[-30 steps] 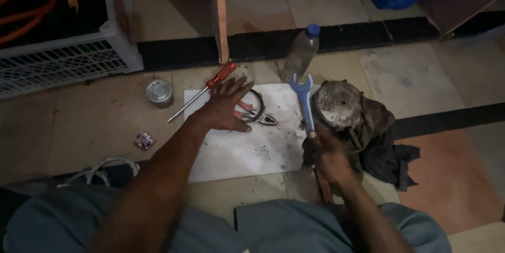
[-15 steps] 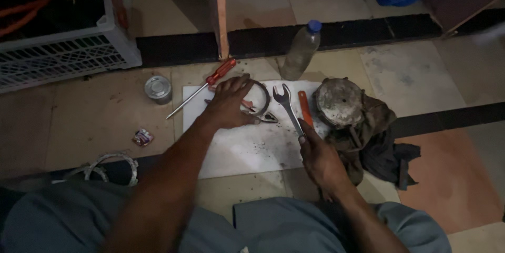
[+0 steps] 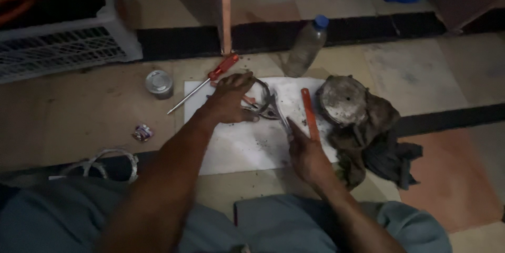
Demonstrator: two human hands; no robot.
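Where the tiled floor meets the left edge, a white slatted plastic crate (image 3: 63,48) is cut off by the frame, and below it a pale coiled cord (image 3: 102,161) lies half lost in shadow. Just right of these sit a small crumpled wrapper (image 3: 142,133) and a short round metal tin (image 3: 159,83). A screwdriver (image 3: 202,83) with a red handle and thin steel shaft lies slantwise, its handle end on a flat white sheet (image 3: 236,148) dusted with dark grit. On that sheet the left hand (image 3: 230,100) presses down, fingers spread over a curved metal ring and plier-like tool (image 3: 263,107); whether it grips them I cannot tell, since the palm hides the contact. A narrow wooden post (image 3: 226,11) rises behind, top cut off. Right of centre the right hand (image 3: 305,153) is closed on a slim tool with an orange-red handle (image 3: 309,113), whose grey metal part is blurred beside the fingers. Further back leans a clear plastic bottle (image 3: 306,47) with a blue cap. At the sheet's right edge a grimy round metal part (image 3: 343,99) rests on a dark crumpled rag (image 3: 379,148)
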